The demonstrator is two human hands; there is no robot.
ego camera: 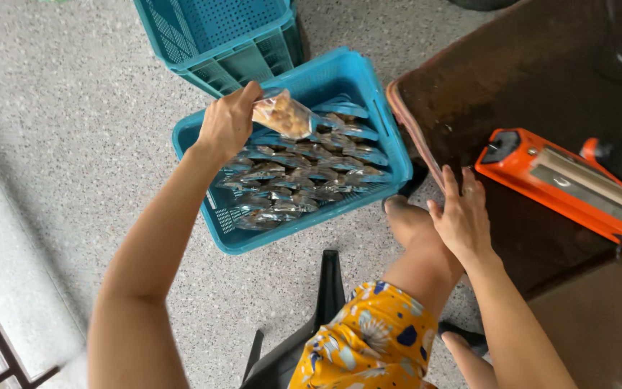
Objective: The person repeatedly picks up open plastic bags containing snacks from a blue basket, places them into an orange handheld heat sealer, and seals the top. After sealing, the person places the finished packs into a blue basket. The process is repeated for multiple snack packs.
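Left hand (228, 122): pinches a clear plastic snack packet (282, 114) above the blue plastic crate (368, 94) of packets.
Right hand (461, 216): empty, fingers spread, against the dark brown table edge (415, 130).

left hand (228, 122) holds snack bag (283, 114) | over blue crate (379, 119)

your left hand (228, 122) covers one end of the packet (284, 114), so you can't see how your fingers grip it. the upper crate (214, 36) and the sealer (577, 187) run off the picture's edges. packets low in the near crate (368, 94) lie buried under others, their contents too small to tell.
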